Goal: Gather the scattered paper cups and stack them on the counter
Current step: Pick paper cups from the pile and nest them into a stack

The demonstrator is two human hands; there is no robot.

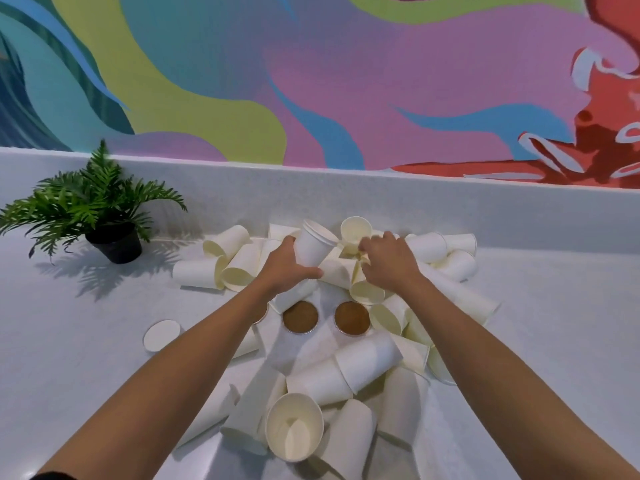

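Note:
Several white paper cups lie scattered in a heap on the pale counter (540,306), most on their sides. My left hand (285,268) grips a short nested stack of cups (313,245), held upright above the heap at the far middle. My right hand (389,259) reaches into the pile just to the right and curls its fingers on another cup (355,232), whose open mouth faces me. More cups lie near me, among them one with its mouth up (294,426) between my forearms.
A small potted fern (100,209) stands at the far left of the counter. Two round brown discs (300,317) lie flat in the middle of the heap. A white round lid (161,335) lies to the left. A painted wall rises behind the counter's raised back edge.

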